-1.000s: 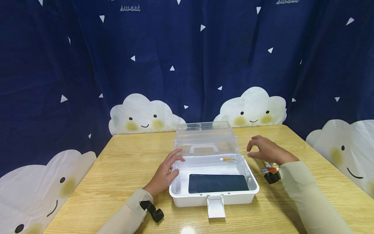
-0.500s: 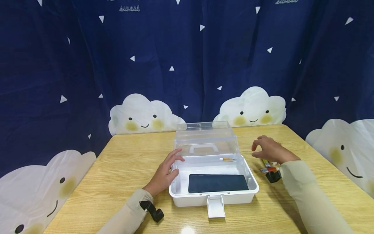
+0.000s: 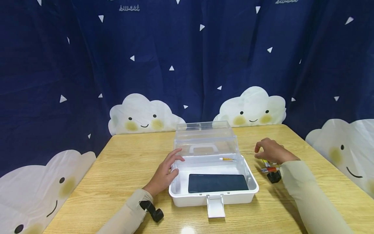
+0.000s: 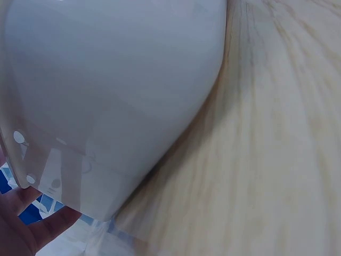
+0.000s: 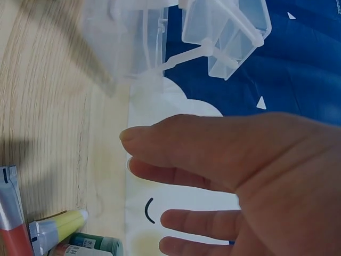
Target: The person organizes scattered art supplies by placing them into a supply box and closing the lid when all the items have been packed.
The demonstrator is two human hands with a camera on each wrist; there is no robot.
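A white storage box (image 3: 216,199) stands with its clear lid (image 3: 205,131) tipped back. Inside lie a dark flat phone-like rectangle (image 3: 217,183) and a small paint tube (image 3: 227,159) with an orange-yellow band. My left hand (image 3: 162,175) rests at the box's left rim, fingers over the back-left corner; the left wrist view shows fingertips at the wall's end. To the right of the box my right hand (image 3: 271,151) hovers over the table, thumb and fingers bent and apart, holding nothing. Below it lie a red tube (image 5: 15,234), a yellow tube (image 5: 66,226) and a green tube (image 5: 104,244).
The box's front latch (image 3: 216,207) hangs down toward the wooden table (image 3: 137,146). Clear trays (image 5: 224,37) on hinged arms show in the right wrist view. Behind the table hangs a dark blue curtain (image 3: 160,45) with cloud faces.
My right hand has drifted a little to the right and slightly down, away from the box, uncovering more of the tubes. The left hand and the box have stayed put.
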